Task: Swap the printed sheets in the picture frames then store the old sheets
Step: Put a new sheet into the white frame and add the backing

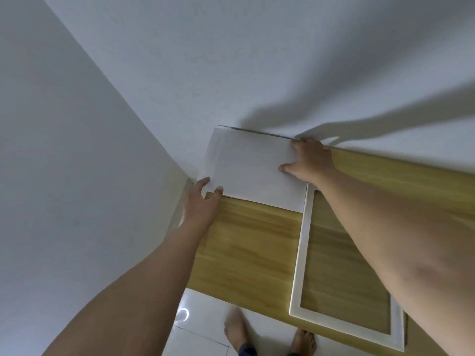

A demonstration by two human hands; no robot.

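White paper is being gripped at the far left corner of the table [244,240]. A sheet [246,170], blank on the side that is showing, is being held there by both hands, with its far edge close against the wall [257,60]. A thin dark line is showing along that far edge; whether it belongs to a second layer behind the sheet cannot be told.

The near left corner of the sheet is being pinched by the left hand [203,199], the thumb being laid on the upper face and the fingers being tucked behind the left edge. The far right corner is being clasped by the right hand [311,160], the thumb being pressed onto the face of the paper and the fingers being curled over the far edge. Whether the sheet is lying flat or is being tilted up off the wood cannot be told.

A white picture frame [301,250] is lying flat just beside the right edge of the sheet and is reaching towards the near edge of the table. The light wood grain is showing through its opening, and its far right part is being crossed by the right forearm.

Beyond the near edge, two bare feet [235,327] are standing on a glossy white tiled floor [203,299].
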